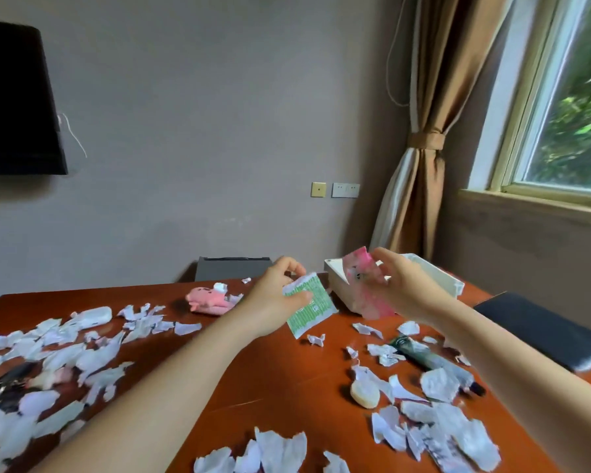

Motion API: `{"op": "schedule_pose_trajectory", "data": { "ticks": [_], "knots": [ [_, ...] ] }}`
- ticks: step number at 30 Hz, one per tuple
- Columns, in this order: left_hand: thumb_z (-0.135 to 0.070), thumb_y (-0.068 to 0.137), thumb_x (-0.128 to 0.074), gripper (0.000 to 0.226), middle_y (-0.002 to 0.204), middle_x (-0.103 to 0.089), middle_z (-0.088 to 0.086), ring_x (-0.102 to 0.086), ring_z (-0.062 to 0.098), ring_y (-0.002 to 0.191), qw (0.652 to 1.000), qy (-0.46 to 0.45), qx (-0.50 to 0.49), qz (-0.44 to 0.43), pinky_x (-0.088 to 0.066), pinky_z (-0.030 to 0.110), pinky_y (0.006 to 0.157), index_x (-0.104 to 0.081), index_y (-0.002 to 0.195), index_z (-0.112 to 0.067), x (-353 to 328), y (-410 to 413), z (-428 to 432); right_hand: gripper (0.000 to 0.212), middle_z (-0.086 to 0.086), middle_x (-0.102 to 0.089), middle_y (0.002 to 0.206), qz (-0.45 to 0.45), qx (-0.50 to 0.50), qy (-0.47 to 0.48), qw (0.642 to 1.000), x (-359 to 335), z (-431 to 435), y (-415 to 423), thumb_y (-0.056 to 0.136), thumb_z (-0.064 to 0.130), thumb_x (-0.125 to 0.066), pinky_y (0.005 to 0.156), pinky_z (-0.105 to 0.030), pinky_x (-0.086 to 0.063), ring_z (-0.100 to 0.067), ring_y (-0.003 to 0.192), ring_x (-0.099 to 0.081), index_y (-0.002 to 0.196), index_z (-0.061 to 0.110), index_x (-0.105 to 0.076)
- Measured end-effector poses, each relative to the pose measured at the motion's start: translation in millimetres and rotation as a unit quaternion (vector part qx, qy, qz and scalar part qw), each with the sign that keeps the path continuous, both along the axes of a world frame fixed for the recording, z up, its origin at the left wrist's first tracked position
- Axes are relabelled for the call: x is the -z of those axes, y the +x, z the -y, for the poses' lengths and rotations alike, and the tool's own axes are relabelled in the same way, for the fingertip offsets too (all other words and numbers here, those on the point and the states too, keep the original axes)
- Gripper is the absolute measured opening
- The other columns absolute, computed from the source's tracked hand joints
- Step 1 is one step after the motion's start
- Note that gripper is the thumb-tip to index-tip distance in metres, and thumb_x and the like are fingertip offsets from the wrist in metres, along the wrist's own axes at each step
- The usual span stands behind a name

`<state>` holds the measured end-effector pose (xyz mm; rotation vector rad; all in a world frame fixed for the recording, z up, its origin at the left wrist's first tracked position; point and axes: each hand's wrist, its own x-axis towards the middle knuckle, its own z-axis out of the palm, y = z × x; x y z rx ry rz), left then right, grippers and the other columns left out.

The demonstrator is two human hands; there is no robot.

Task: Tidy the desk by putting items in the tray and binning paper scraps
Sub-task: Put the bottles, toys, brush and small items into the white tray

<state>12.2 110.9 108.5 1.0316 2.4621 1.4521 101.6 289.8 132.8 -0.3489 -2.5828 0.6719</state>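
Note:
My left hand (276, 295) pinches a green-and-white packet (313, 307) above the red-brown desk (280, 377). My right hand (401, 285) grips a pink packet (367, 288) just in front of the white tray (449, 278), which stands at the desk's far right. Torn white paper scraps (58, 356) cover the left side, and more paper scraps (437, 421) lie at the near right and front edge. A pink plush toy (207, 300) lies at the far middle.
A dark green tube (430, 360) and a pale oval soap (365, 394) lie among the right scraps. A white oblong object (94, 315) sits far left. A dark notebook (543, 327) rests on the right edge. A grey bin (232, 268) stands behind the desk.

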Motion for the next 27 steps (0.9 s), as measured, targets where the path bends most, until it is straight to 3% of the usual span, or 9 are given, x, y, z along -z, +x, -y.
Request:
{"op": "schedule_pose_trajectory", "data": {
  "ticks": [3,7,9,11,15,20,24,27],
  "knots": [
    [-0.013,0.094,-0.054,0.04,0.121,-0.061,0.002,-0.061,0.013,0.097,0.998,-0.01,0.063,0.024,-0.051,0.011,0.057,-0.033,0.124,-0.03,-4.8,-3.4,-40.8,0.029,-0.005,-0.064,0.107,0.007,0.025,0.012,1.0,-0.5,-40.7,-2.3,0.094,0.021,-0.053,0.067,-0.033,-0.058,-0.019,0.085,-0.062,0.122,0.015,-0.051],
    [-0.007,0.095,-0.05,0.057,0.128,-0.051,-0.004,-0.055,0.019,0.114,0.991,-0.026,0.126,0.023,-0.056,0.026,0.077,-0.028,0.133,-0.043,-1.1,-18.3,-88.8,0.035,-0.009,-0.062,0.115,0.012,0.042,0.0,0.999,-2.7,-89.8,-14.5,0.093,0.018,-0.054,0.057,-0.023,-0.054,-0.019,0.088,-0.06,0.127,0.015,-0.049],
    [-0.006,0.096,-0.047,0.047,0.135,-0.043,-0.005,-0.05,0.018,0.119,0.991,-0.042,0.125,0.005,-0.056,0.025,0.076,-0.037,0.128,-0.04,3.8,-27.8,-115.7,0.035,-0.009,-0.06,0.119,0.012,0.062,-0.008,0.998,-1.7,-115.1,-23.7,0.093,0.017,-0.053,0.059,-0.022,-0.052,-0.023,0.096,-0.061,0.128,0.015,-0.049],
    [-0.009,0.098,-0.044,0.029,0.132,-0.046,-0.002,-0.052,0.018,0.114,0.994,-0.047,0.098,-0.01,-0.053,0.018,0.065,-0.047,0.114,-0.033,6.5,-38.7,-140.7,0.034,-0.009,-0.061,0.119,0.013,0.073,-0.017,0.997,2.7,-138.6,-35.8,0.092,0.017,-0.054,0.066,-0.029,-0.054,-0.023,0.097,-0.061,0.126,0.015,-0.05],
    [-0.014,0.095,-0.049,0.006,0.091,-0.054,-0.002,-0.056,0.017,0.086,0.999,0.002,0.03,-0.034,-0.042,0.019,0.052,-0.049,0.094,-0.02,10.8,-64.1,-190.1,0.036,-0.01,-0.06,0.118,0.021,0.062,-0.048,0.997,14.4,-169.7,-60.4,0.093,0.016,-0.054,0.066,-0.025,-0.051,-0.017,0.093,-0.055,0.128,0.012,-0.05],
    [-0.014,0.092,-0.055,0.005,0.086,-0.055,0.002,-0.054,0.019,0.08,0.997,0.009,-0.06,-0.055,-0.04,0.023,0.053,-0.051,0.089,-0.013,19.6,-94.2,-236.1,0.033,-0.006,-0.059,0.109,0.036,0.075,-0.071,0.994,35.5,-195.6,-91.0,0.093,0.022,-0.054,0.075,-0.033,-0.055,-0.025,0.102,-0.061,0.125,0.011,-0.052],
    [-0.014,0.09,-0.058,0.01,0.097,-0.064,0.01,-0.059,0.024,0.084,0.995,-0.007,-0.103,-0.014,-0.044,0.024,0.063,-0.06,0.099,-0.01,39.8,-114.6,-254.9,0.031,-0.009,-0.062,0.117,0.053,0.082,-0.064,0.993,59.4,-210.1,-110.4,0.098,0.024,-0.046,0.059,-0.018,-0.05,-0.019,0.093,-0.061,0.126,0.012,-0.053],
    [-0.014,0.088,-0.058,0.021,0.108,-0.064,0.011,-0.057,0.024,0.087,0.991,-0.055,-0.118,0.002,-0.042,0.024,0.062,-0.06,0.109,-0.012,57.0,-121.5,-266.2,0.033,-0.009,-0.061,0.121,0.073,0.086,-0.053,0.992,75.8,-215.8,-120.1,0.099,0.022,-0.042,0.052,-0.014,-0.042,-0.02,0.095,-0.06,0.13,0.013,-0.05]
  ]
}}
